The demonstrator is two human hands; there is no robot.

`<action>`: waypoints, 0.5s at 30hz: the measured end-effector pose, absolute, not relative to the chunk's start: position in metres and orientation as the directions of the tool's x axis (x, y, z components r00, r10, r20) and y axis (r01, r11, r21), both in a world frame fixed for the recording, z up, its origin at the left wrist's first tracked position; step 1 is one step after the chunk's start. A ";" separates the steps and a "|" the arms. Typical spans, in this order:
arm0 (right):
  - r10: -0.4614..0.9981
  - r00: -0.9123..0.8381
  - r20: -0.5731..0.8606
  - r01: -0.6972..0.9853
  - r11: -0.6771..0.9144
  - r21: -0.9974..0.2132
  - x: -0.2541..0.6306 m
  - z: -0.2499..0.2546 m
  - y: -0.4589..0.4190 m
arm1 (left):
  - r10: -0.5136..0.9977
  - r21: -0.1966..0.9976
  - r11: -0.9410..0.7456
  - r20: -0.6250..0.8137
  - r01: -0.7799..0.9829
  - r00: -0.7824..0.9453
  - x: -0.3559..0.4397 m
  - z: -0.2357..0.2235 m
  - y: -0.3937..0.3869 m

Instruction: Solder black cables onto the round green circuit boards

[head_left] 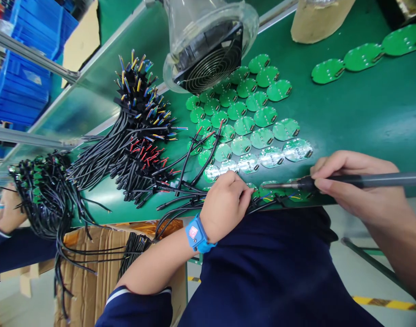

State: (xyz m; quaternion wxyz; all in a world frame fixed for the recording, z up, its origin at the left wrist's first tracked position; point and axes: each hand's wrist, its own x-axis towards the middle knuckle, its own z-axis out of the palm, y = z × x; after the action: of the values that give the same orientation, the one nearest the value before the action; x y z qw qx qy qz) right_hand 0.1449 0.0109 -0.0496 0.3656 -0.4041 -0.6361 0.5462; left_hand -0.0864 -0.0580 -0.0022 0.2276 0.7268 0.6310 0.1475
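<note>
My right hand [360,181] grips a soldering iron [350,181] like a pen, its metal tip pointing left over the front row of green circuit boards [267,185]. My left hand [227,204], with a blue wrist strap [198,234], is closed at the left of that row, close to the iron's tip. Its fingertips hide whatever they pinch. Black cables [180,204] run under and beside it, and thin blue and yellow wires [267,197] lie across the front boards. Behind both hands, more round green boards [242,145] lie in joined rows.
A fan [212,61] in a clear hood stands behind the boards. Cable bundles with coloured wire ends [146,109] and red ends [148,156] lie left. Another person's hand [10,209] is beside a cable pile [44,190]. More boards [362,58] lie at back right.
</note>
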 end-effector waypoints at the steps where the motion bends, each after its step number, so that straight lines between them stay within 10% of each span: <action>1: 0.905 -0.426 0.020 0.128 0.082 -0.988 0.145 -0.049 0.011 | 0.984 0.513 -0.099 -0.075 0.853 0.159 -0.086 -0.002 -0.058; 15: 0.856 -0.515 0.051 0.241 0.201 -0.950 0.140 -0.040 0.012 | 0.979 0.478 -0.125 -0.086 0.870 0.187 -0.086 -0.001 -0.060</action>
State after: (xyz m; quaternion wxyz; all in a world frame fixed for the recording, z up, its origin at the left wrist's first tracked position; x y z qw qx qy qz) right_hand 0.1401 0.0120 -0.0405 0.3070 -0.3853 -0.7114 0.5011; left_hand -0.0863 -0.0597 -0.0011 0.2169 0.7393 0.6250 0.1256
